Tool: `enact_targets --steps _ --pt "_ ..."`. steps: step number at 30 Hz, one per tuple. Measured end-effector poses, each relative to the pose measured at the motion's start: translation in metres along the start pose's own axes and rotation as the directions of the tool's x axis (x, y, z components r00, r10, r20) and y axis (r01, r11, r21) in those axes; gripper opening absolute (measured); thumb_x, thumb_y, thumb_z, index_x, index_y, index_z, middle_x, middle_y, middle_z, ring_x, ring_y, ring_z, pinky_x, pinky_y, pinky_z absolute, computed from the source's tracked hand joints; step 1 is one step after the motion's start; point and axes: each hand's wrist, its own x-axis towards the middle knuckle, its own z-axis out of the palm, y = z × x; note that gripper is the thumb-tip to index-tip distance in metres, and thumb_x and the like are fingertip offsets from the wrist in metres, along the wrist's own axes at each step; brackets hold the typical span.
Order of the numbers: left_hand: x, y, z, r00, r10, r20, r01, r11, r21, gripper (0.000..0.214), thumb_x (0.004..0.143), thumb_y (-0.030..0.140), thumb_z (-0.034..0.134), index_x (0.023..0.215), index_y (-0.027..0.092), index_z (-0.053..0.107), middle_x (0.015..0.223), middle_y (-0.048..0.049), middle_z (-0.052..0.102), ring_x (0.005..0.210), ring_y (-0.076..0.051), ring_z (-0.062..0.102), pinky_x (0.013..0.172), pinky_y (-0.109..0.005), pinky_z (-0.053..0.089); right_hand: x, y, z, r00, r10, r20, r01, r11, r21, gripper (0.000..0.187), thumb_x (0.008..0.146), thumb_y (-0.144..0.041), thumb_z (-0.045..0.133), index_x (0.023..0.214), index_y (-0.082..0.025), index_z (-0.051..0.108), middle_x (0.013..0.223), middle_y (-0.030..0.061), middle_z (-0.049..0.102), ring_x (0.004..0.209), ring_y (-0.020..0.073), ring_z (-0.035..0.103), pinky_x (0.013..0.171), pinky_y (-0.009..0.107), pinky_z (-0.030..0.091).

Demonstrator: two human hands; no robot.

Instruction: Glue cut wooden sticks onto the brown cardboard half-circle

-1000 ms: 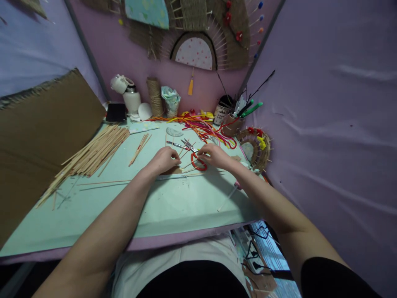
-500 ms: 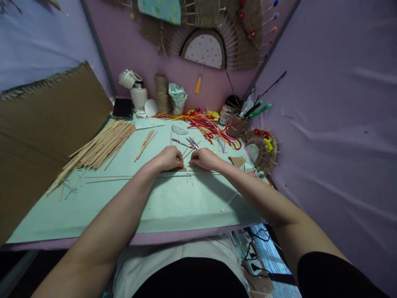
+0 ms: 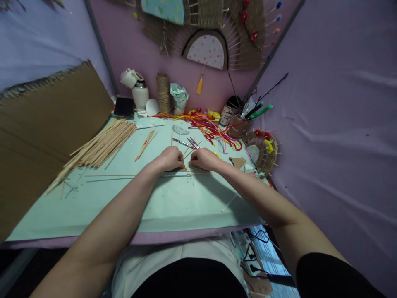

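Observation:
My left hand and my right hand rest close together on the mint-green table mat, fingertips almost touching. Both have their fingers curled in a pinch. The left hand lies on a small brown cardboard piece, from which several thin wooden sticks fan out between the hands. What the right fingertips pinch is hidden. A long thin stick lies across the mat just in front of the hands. Scissors lie just beyond the hands.
A bundle of long sticks lies at the left beside a large cardboard sheet. Coloured pipe cleaners, a twine spool, a flask, a phone and a pen cup line the back. A woven half-round craft sits at the right.
My right hand has moved left to meet the left hand, and the red ring seen a second ago is now covered. The left hand has stayed on the cardboard piece.

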Motion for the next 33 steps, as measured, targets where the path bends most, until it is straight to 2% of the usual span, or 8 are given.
enact_targets --steps 12,23,27,30,33 --pt "0.002 -0.003 0.002 1.0 0.003 -0.018 -0.004 0.998 -0.059 0.009 0.068 0.023 0.068 0.069 0.02 0.077 0.073 -0.0044 0.072 0.076 -0.019 0.062 0.07 -0.025 0.044 0.005 -0.006 -0.005 0.998 -0.019 0.065 0.024 0.997 -0.078 0.014 0.083 -0.026 0.066 0.089 -0.021 0.078 0.084 0.0049 0.075 0.077 0.0169 0.064 0.061 0.023 0.036" --pt "0.005 -0.007 0.002 1.0 0.013 -0.01 -0.014 1.0 -0.024 0.013 0.07 0.027 0.066 0.071 0.021 0.078 0.074 -0.0038 0.074 0.075 -0.018 0.062 0.066 -0.025 0.042 0.011 -0.005 -0.005 0.994 -0.068 0.083 0.073 0.996 -0.059 0.007 0.08 -0.022 0.069 0.08 -0.018 0.076 0.078 0.004 0.073 0.072 0.0147 0.061 0.062 0.022 0.036" --pt "0.004 -0.007 0.0 1.0 0.006 -0.006 -0.006 0.999 -0.034 0.014 0.072 0.028 0.066 0.073 0.022 0.078 0.075 -0.0035 0.074 0.077 -0.018 0.062 0.067 -0.024 0.043 0.005 0.004 -0.013 0.999 -0.047 0.009 0.047 0.998 0.053 0.009 0.08 -0.025 0.071 0.078 -0.017 0.075 0.071 0.0021 0.072 0.068 0.0129 0.06 0.061 0.021 0.036" --pt "0.005 -0.009 0.001 0.999 0.003 -0.045 -0.005 0.999 -0.033 0.014 0.071 0.029 0.067 0.074 0.022 0.079 0.078 -0.0055 0.074 0.082 -0.021 0.063 0.071 -0.026 0.044 -0.005 0.025 -0.027 0.993 0.048 -0.105 -0.031 0.986 0.166 0.016 0.084 -0.03 0.068 0.079 -0.016 0.075 0.068 0.0017 0.071 0.063 0.0121 0.059 0.06 0.022 0.036" --pt "0.006 -0.01 0.003 0.995 0.037 -0.094 -0.042 0.998 -0.053 0.014 0.072 0.029 0.068 0.077 0.021 0.079 0.083 -0.007 0.074 0.09 -0.024 0.064 0.077 -0.029 0.045 -0.019 0.051 -0.041 0.967 0.151 -0.206 -0.109 0.973 0.203 0.018 0.085 -0.03 0.066 0.078 -0.016 0.074 0.069 0.0026 0.072 0.063 0.0123 0.061 0.059 0.022 0.037"
